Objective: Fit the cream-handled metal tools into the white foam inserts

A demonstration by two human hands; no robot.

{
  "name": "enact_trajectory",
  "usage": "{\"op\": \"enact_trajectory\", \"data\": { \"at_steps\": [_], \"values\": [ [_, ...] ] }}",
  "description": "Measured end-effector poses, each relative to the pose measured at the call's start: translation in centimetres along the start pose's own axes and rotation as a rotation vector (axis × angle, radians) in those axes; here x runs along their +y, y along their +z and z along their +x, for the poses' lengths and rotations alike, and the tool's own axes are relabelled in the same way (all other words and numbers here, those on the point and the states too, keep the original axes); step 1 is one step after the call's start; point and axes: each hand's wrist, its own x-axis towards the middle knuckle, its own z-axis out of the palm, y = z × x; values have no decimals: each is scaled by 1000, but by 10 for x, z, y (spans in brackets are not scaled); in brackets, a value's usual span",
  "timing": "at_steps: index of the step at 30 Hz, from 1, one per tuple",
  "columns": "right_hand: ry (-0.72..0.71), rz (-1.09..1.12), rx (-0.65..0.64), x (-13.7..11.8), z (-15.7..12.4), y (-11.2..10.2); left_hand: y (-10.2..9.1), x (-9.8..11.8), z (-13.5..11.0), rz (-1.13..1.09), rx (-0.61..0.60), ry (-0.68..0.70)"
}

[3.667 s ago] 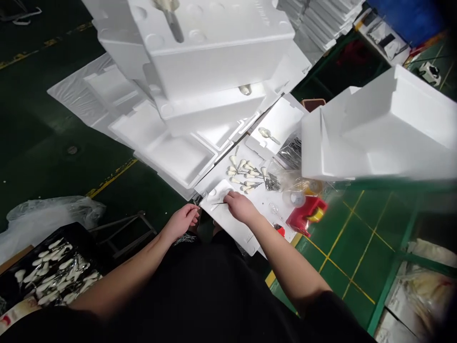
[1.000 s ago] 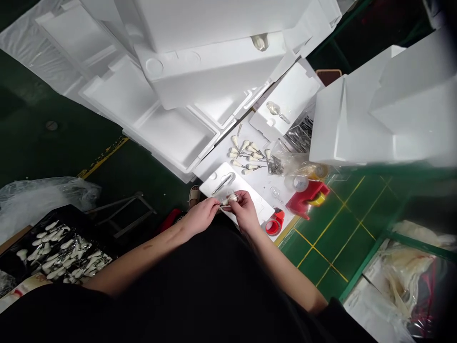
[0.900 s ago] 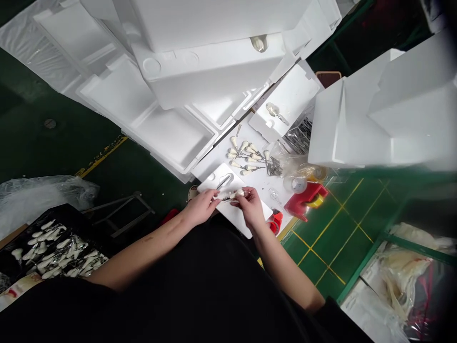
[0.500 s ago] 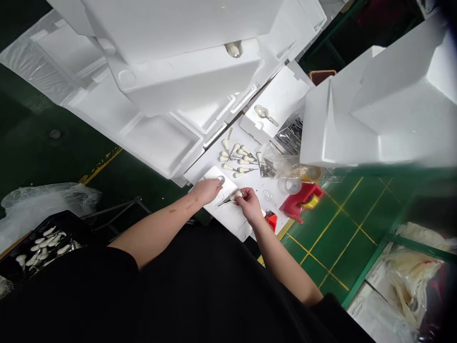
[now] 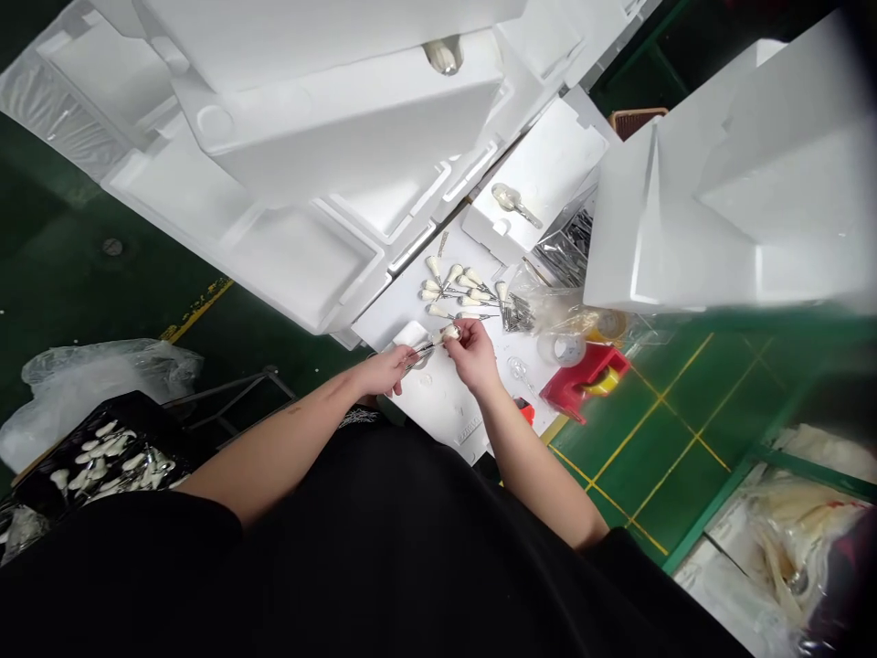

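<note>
Between my hands is a slim piece with a cream bulb-shaped head [image 5: 450, 333] and a thin metallic stem; its exact kind is unclear. My right hand [image 5: 474, 355] pinches it at the head. The fingers of my left hand [image 5: 384, 373] are closed on the stem's far end. Both hands are over a white foam block [image 5: 438, 402] at the table's near edge. Just beyond them, several similar cream-headed pieces [image 5: 472, 291] lie in a loose cluster on the white table [image 5: 390, 315]. A clear plastic item [image 5: 519, 368] lies to the right of my right hand.
A red tape dispenser [image 5: 572, 388] and a clear tape roll [image 5: 563, 349] stand at right. Behind, another foam block [image 5: 548, 164] bears a wrapped cream-headed piece [image 5: 515, 205]. Large foam boxes [image 5: 356, 128] rise at the back. A black bin [image 5: 147, 420] at left holds similar pieces.
My left hand has left the round spot on the foam block and taken the stem. My right hand has moved the piece up and away from me, turning its stem toward my left hand.
</note>
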Motion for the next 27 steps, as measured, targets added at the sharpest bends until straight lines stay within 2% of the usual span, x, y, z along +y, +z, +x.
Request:
{"op": "enact_trajectory", "data": {
  "at_steps": [3, 7, 12, 16, 19, 23, 27],
  "values": [
    [-40, -102, -47, -6, 3, -4, -19, 7, 7, -59, -142, -59],
    [38, -93, -61, -3, -11, -8, -39, 21, 14, -20, -254, -159],
    [71, -88, -139, 17, -26, 13, -45, 35, 16, -83, -272, -174],
    [44, -272, -167, 26, -26, 29, -46, 36, 15, -111, -289, -127],
    [26, -450, -205, 25, -22, 29, -46, 32, 15, -47, -271, -64],
    [60, -506, -284, 18, -14, 22, -44, 28, 14, 46, -248, -33],
    [55, -610, -234, 12, -10, 25, -41, 23, 16, 145, -210, 16]
  ]
}}
